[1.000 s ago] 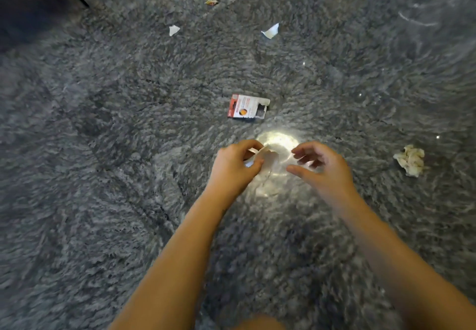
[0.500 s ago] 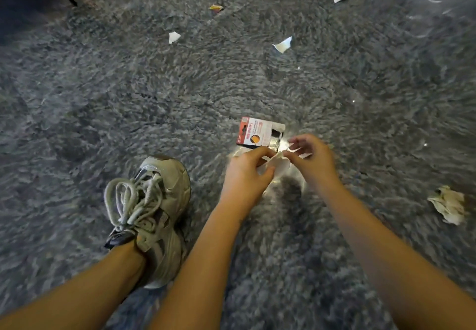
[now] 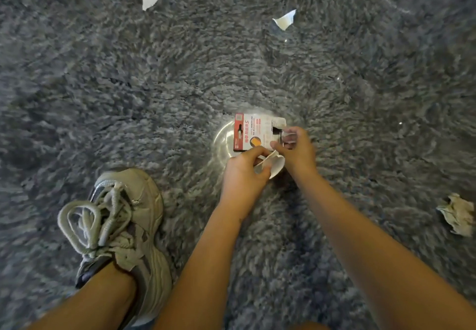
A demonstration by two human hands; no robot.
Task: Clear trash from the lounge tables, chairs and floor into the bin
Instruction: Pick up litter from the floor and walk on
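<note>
The left hand is curled shut around a piece of white paper, thumb pressing it against the fingers. Just at its 2 o'clock the right hand pinches the right-hand edge of a red-and-white package between thumb and bent fingers. The rest of the package lies flat at the hands' 12 o'clock, touching or barely off the grey shag carpet. Under the package sits a pale round patch — a clear lid or only a spot of light, I cannot tell which.

Farther out, a torn scrap lies at 12 o'clock and a second torn scrap at 11 o'clock, both well apart from the hands. A crumpled wad lies at 4 o'clock near the frame edge, and the person's shoe is planted at 8 o'clock. No bin is in view.

The likely slip is in the pinch: it holds one thin edge only, so the package could swing or tear free as it is lifted. Passing it across to an already full left hand could also shake the white paper loose into the deep pile. If the round patch is a clear lid, it is easy to overlook against the carpet — as are the small scraps, which the pile half hides.
</note>
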